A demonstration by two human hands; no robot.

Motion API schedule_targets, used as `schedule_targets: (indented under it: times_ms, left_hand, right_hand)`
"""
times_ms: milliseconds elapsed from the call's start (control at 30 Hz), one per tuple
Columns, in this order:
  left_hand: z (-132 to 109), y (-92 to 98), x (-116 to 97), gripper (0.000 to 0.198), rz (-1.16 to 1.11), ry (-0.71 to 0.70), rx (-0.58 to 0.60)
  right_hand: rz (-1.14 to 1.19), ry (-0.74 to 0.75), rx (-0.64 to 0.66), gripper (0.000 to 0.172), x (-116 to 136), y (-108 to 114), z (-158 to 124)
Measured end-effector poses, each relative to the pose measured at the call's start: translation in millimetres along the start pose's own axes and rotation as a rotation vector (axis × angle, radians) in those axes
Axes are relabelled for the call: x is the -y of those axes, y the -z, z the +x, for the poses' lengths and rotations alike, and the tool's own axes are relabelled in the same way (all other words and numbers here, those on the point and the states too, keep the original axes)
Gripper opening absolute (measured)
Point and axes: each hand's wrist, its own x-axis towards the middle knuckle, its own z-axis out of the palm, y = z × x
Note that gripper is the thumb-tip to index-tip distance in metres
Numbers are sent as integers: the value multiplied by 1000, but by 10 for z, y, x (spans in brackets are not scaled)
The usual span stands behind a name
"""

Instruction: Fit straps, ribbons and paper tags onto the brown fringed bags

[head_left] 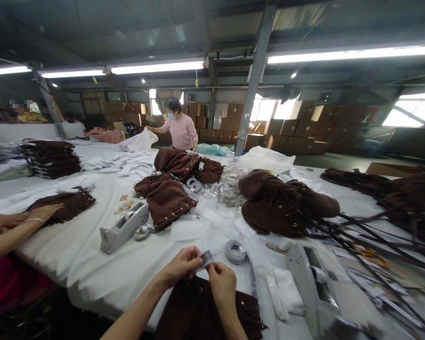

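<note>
A small clear packet (206, 259) with something dark in it is pinched between my two hands, above a dark brown fringed bag (186, 309) at the table's front edge. My left hand (184, 262) grips the packet's left side, fingers closed. On its lower right side, my right hand (222, 282) has thumb and finger pressed together. A roll of grey strip (235, 251) lies just beyond my right hand. Part of the brown bag is hidden under my right forearm.
Tape dispensers stand left (123, 227) and right (315, 288). Brown bags (172, 203) are heaped mid-table, more (274, 217) to the right. Orange-handled scissors (374, 258) lie far right. At left, a person's hands (44, 212) touch a brown bag; another person (180, 127) stands across the table.
</note>
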Motion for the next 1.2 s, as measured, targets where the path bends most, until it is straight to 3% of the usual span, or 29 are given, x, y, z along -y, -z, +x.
schedule_targets:
  times_ms: [133,300,367,433,500,533,733,1033,1200]
  left_hand:
    - [5,-10,1,38,73,16,18]
    - [38,-8,54,39,101,-16,-64]
    - [41,13,72,39,59,-46,-92]
    - [35,41,84,39,16,-62,-116]
    - [30,57,92,39,7,-53,-122]
    - [31,58,96,39,20,-39,-114]
    - [56,15,100,37,113,54,-87]
    - [48,33,36,43,29,15,-97]
    - [33,23,-47,42,19,32,-55]
  right_hand:
    - [-123,9,-4,32,-75,-60,109]
    - [-83,38,27,25,-113,-65,206]
    - [-5,72,138,28,-95,-16,205]
    - [148,72,328,30,-88,52,178]
    - [297,19,475,31,-110,109,139]
    - [345,-23,490,32,-131,124,120]
    - [435,-244,272,32,-228,33,76]
    - [756,-331,480,40,-26,92,5]
    - [687,-319,377,45,-25,18,9]
